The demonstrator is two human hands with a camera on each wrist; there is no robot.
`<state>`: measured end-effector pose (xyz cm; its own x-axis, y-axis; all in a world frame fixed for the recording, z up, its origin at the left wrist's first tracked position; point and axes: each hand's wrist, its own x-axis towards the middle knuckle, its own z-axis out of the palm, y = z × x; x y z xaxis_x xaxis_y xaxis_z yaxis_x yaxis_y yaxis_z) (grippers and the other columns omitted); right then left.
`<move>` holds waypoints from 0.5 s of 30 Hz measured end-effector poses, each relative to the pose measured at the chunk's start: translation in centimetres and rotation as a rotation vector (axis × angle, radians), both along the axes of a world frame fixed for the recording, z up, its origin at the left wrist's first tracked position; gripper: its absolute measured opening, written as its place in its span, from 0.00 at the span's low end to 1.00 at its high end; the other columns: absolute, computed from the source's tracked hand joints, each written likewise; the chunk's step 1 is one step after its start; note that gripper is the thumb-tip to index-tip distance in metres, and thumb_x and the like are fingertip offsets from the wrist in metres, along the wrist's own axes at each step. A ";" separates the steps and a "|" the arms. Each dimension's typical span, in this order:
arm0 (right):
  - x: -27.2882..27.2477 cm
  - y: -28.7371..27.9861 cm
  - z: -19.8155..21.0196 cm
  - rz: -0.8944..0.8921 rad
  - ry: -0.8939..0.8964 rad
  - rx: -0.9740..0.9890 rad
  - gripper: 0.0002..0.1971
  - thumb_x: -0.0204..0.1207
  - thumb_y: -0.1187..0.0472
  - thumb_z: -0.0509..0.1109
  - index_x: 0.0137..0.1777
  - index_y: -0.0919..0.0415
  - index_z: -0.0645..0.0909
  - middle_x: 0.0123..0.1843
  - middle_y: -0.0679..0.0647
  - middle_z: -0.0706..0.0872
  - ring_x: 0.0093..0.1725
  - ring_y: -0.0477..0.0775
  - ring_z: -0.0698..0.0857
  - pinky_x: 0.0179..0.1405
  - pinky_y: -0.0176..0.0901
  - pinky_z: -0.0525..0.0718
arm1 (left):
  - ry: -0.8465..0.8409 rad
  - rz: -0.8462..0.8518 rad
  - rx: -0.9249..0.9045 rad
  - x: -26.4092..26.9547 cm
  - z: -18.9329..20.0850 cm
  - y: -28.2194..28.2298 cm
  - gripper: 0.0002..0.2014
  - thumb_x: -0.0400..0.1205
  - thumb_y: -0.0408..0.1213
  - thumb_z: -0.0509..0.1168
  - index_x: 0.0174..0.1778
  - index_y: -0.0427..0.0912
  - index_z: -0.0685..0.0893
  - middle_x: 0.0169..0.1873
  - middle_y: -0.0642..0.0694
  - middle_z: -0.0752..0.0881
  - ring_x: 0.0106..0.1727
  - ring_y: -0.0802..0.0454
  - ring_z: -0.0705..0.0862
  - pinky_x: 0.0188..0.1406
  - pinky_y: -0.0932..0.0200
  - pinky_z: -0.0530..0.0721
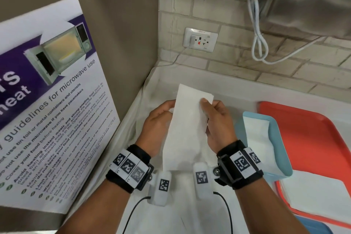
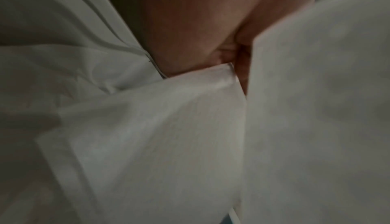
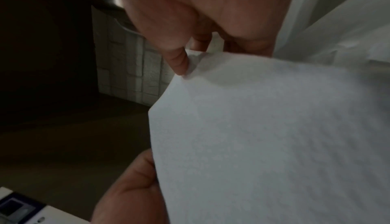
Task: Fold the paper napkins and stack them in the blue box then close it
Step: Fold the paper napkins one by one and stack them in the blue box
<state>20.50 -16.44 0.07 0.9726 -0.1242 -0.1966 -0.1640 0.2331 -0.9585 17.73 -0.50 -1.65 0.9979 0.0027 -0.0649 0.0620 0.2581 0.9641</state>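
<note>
I hold a white paper napkin up above the cloth-covered counter, folded into a long strip. My left hand grips its left edge, fingers hidden behind the paper. My right hand pinches its right edge, thumb on top near the upper corner. The right wrist view shows the napkin filling the frame with my right thumb on its corner. In the left wrist view the napkin hides most of my left hand. The light blue box stands open to the right, with folded napkins inside.
A red tray lies under the box at the right, with a flat white napkin on its near part. A microwave-guidelines poster leans at the left. A wall socket and a looped white cable hang on the brick wall behind.
</note>
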 end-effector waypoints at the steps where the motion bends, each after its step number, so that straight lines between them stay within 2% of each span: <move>1: 0.0 0.0 -0.1 0.000 0.001 -0.013 0.09 0.84 0.55 0.72 0.45 0.56 0.76 0.40 0.55 0.85 0.40 0.54 0.83 0.40 0.48 0.81 | 0.015 -0.001 -0.008 0.2 -0.2 0.2 0.15 0.90 0.35 0.59 0.68 0.43 0.89 0.65 0.47 0.91 0.68 0.51 0.87 0.73 0.46 0.80; 2: 0.0 0.0 -0.3 -0.003 -0.001 -0.021 0.09 0.84 0.55 0.72 0.46 0.56 0.77 0.44 0.57 0.86 0.44 0.57 0.84 0.45 0.53 0.82 | 0.026 -0.018 -0.014 0.3 -0.5 0.2 0.17 0.90 0.46 0.62 0.70 0.44 0.88 0.68 0.48 0.90 0.72 0.51 0.85 0.78 0.44 0.77; 3: 0.0 0.0 -0.4 -0.007 -0.003 -0.018 0.08 0.84 0.55 0.72 0.46 0.56 0.77 0.46 0.58 0.87 0.46 0.58 0.85 0.48 0.55 0.82 | 0.025 -0.033 -0.013 0.4 -0.8 0.2 0.23 0.88 0.56 0.66 0.71 0.45 0.87 0.68 0.50 0.89 0.73 0.54 0.84 0.80 0.46 0.76; 4: 0.0 0.0 -0.4 -0.015 -0.004 -0.009 0.08 0.84 0.56 0.72 0.47 0.57 0.77 0.47 0.58 0.88 0.47 0.58 0.86 0.49 0.55 0.83 | 0.005 -0.041 0.001 0.4 -0.9 0.0 0.24 0.86 0.59 0.68 0.68 0.44 0.87 0.66 0.51 0.90 0.70 0.56 0.86 0.77 0.50 0.78; 5: -0.1 0.1 -0.3 -0.019 -0.005 0.006 0.07 0.84 0.57 0.72 0.48 0.57 0.77 0.47 0.58 0.88 0.46 0.58 0.87 0.48 0.54 0.84 | -0.028 -0.028 0.022 0.3 -0.8 -0.3 0.19 0.86 0.53 0.68 0.64 0.42 0.88 0.61 0.51 0.92 0.65 0.55 0.88 0.71 0.53 0.82; 6: -0.2 0.2 -0.2 -0.019 -0.008 0.020 0.07 0.84 0.58 0.72 0.49 0.58 0.77 0.47 0.59 0.89 0.46 0.57 0.88 0.46 0.53 0.85 | -0.064 -0.005 0.041 0.2 -0.8 -0.5 0.13 0.88 0.44 0.68 0.63 0.40 0.87 0.59 0.48 0.93 0.63 0.51 0.90 0.66 0.52 0.85; 8: -0.5 0.3 0.2 0.011 -0.007 0.020 0.10 0.83 0.56 0.73 0.56 0.59 0.77 0.48 0.59 0.89 0.46 0.56 0.89 0.44 0.51 0.86 | -0.088 0.046 0.032 0.4 -0.8 -0.6 0.10 0.89 0.30 0.65 0.66 0.36 0.85 0.61 0.41 0.92 0.63 0.43 0.90 0.65 0.47 0.87; 10: -0.9 0.1 -0.1 0.084 0.009 0.013 0.18 0.80 0.54 0.76 0.64 0.58 0.75 0.54 0.57 0.91 0.48 0.52 0.92 0.47 0.52 0.91 | -0.087 0.075 0.009 0.8 -1.0 -0.3 0.10 0.90 0.28 0.63 0.66 0.37 0.84 0.61 0.40 0.92 0.62 0.42 0.90 0.63 0.46 0.89; 12: -1.4 0.1 -0.4 0.207 0.040 -0.046 0.23 0.78 0.55 0.78 0.70 0.58 0.77 0.59 0.55 0.92 0.54 0.53 0.93 0.56 0.59 0.91 | -0.063 0.105 -0.001 1.2 -1.1 -0.1 0.10 0.90 0.28 0.63 0.65 0.40 0.83 0.61 0.41 0.91 0.60 0.43 0.90 0.59 0.48 0.90; 15: -1.8 0.4 -1.0 0.321 -0.007 -0.117 0.16 0.81 0.62 0.75 0.67 0.59 0.84 0.59 0.54 0.93 0.58 0.58 0.92 0.62 0.60 0.88 | -0.058 0.129 -0.015 1.5 -1.3 0.1 0.12 0.90 0.27 0.62 0.68 0.41 0.79 0.65 0.38 0.89 0.64 0.43 0.88 0.60 0.50 0.90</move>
